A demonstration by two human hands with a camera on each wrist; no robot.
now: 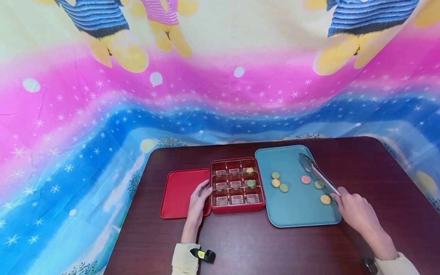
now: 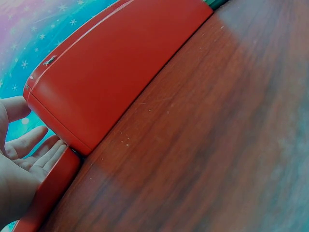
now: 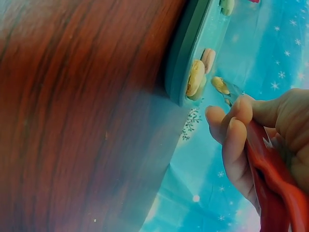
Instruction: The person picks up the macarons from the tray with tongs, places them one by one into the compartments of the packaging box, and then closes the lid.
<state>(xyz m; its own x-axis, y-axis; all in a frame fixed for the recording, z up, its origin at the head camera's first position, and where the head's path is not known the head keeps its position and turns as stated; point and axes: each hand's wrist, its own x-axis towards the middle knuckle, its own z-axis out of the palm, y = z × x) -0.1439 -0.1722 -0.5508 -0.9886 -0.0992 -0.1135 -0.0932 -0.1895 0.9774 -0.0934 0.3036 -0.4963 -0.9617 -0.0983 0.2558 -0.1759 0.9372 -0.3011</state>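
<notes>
My right hand [image 1: 357, 212] grips metal tongs [image 1: 324, 178] with red handles, visible in the right wrist view. The tips reach over the teal tray [image 1: 295, 212], with a yellow macaron [image 3: 220, 85] at them. On the tray lie green, yellow and pink macarons, among them a pink macaron [image 1: 305, 179] and a yellow macaron [image 1: 325, 199]. My left hand [image 1: 197, 202] rests against the left side of the red box [image 1: 237, 208], fingers loosely extended. Inside the box's divided insert sit a yellow macaron [image 1: 249, 170] and a green macaron [image 1: 251, 183], in the right column.
A red lid [image 1: 178, 194] lies left of the box, partly under my left hand and wrist. The dark wooden table [image 1: 258, 248] extends in front. A patterned cloth [image 1: 220, 88] hangs behind the table's far edge.
</notes>
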